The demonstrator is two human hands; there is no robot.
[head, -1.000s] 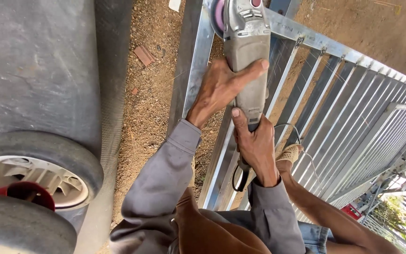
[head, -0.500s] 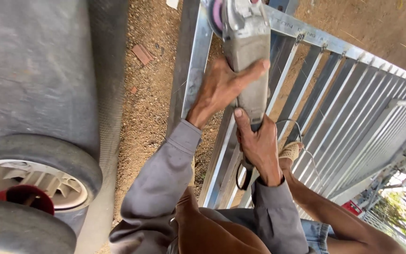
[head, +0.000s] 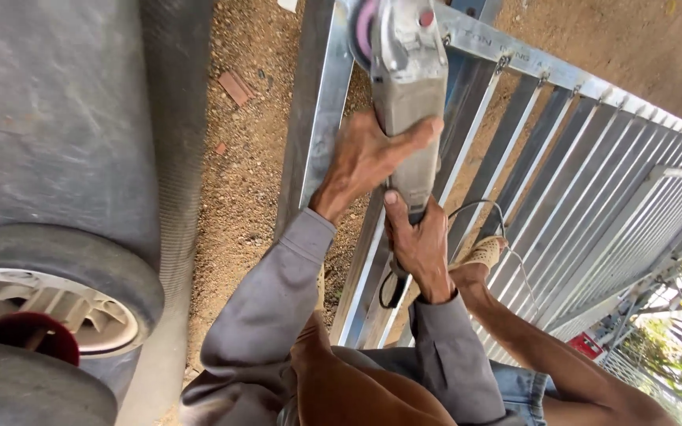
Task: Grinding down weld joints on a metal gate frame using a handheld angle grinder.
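1. While the person crouches over the work, both hands are clamped on a grey angle grinder that points toward twelve o'clock.
2. The left hand wraps the grinder's body from the nine o'clock side, thumb laid across the casing.
3. The right hand grips the rear handle, just at six o'clock of the left hand, fingers closed round it.
4. A pinkish disc at the grinder's head sits against the corner of a galvanised metal gate frame lying flat on sandy ground.
5. The gate's bars run off toward three o'clock.
6. At eight o'clock sits a vehicle tyre beside a grey body panel.
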